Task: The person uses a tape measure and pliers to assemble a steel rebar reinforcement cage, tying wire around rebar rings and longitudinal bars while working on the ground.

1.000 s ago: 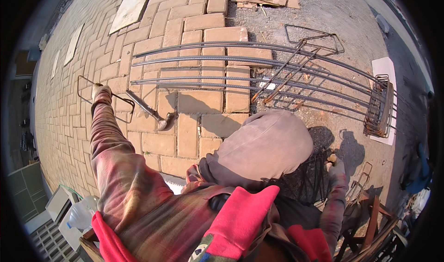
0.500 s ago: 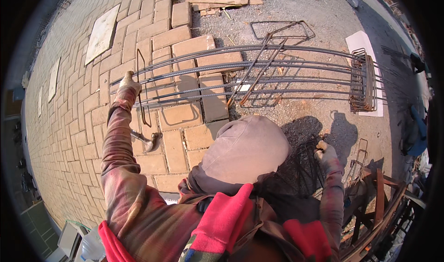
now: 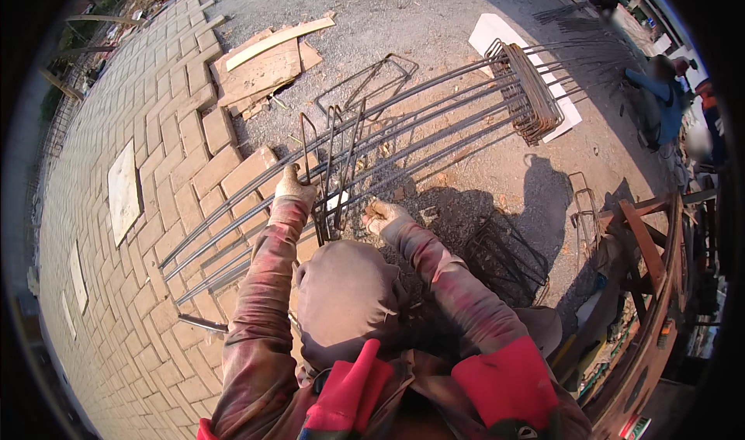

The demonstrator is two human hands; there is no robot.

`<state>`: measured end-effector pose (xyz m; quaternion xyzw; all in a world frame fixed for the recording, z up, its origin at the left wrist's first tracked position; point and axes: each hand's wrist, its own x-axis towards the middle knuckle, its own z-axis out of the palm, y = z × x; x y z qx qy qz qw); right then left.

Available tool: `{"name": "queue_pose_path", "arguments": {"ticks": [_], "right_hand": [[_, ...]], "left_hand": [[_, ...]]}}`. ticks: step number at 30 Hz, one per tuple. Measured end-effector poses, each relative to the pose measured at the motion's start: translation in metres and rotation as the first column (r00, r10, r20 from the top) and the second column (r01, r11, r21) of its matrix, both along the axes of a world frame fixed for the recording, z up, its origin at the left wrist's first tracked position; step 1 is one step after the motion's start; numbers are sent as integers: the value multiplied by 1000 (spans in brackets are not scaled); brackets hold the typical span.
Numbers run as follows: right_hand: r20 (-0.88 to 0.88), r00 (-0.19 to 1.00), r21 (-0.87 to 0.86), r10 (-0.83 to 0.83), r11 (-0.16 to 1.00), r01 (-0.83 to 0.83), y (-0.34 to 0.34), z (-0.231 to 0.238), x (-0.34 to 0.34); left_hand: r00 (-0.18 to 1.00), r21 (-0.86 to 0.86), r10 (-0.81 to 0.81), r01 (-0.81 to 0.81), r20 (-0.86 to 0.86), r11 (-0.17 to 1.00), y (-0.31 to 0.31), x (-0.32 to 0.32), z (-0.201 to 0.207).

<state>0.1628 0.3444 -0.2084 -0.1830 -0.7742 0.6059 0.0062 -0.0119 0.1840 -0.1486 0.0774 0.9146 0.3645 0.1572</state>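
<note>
Several long steel reinforcing bars (image 3: 458, 97) run from the lower left to the upper right over paving and gravel. My gloved left hand (image 3: 295, 185) is closed around a bent-wire stirrup (image 3: 307, 141) that encircles the bars. Beside it, more stirrups (image 3: 332, 157) stand tilted around the bars. My gloved right hand (image 3: 384, 216) is just on the near side of the bars, its fingers drawn together; whatever they may hold is too small to make out. Farther along the bars hangs a dense bundle of rusty stirrups (image 3: 529, 91).
Loose stirrups lie beyond the bars (image 3: 365, 83) and in shadow to my right (image 3: 508, 254). A white board (image 3: 570, 114) lies under the stirrup bundle. Wooden sheets (image 3: 260, 75) rest at the back left. A rusty frame (image 3: 644, 246) stands right; people (image 3: 660, 102) work at far right.
My left hand has moved right along the bars with the stirrup, up to the other tilted stirrups. My right hand has come from the dark stirrup pile toward the bars. The view has turned.
</note>
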Motion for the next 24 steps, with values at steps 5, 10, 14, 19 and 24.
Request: {"name": "queue_pose_path", "arguments": {"ticks": [5, 10, 14, 19, 24], "right_hand": [[260, 963, -227, -72, 965, 134, -61, -26, -58], [273, 959, -1, -77, 997, 80, -58, 13, -44], [234, 944, 40, -233, 972, 230, -30, 8, -26], [64, 881, 150, -469, 877, 456, 43, -39, -13], [-88, 861, 274, -502, 818, 505, 170, -25, 11]], "left_hand": [[997, -122, -42, 35, -59, 992, 27, 12, -11], [990, 147, -72, 54, 120, 988, 17, 10, -11], [999, 148, 2, -8, 44, 989, 23, 13, -9], [984, 267, -13, -35, 176, 963, 54, 13, -8], [956, 413, -33, -95, 291, 906, 100, 25, -32]]}}
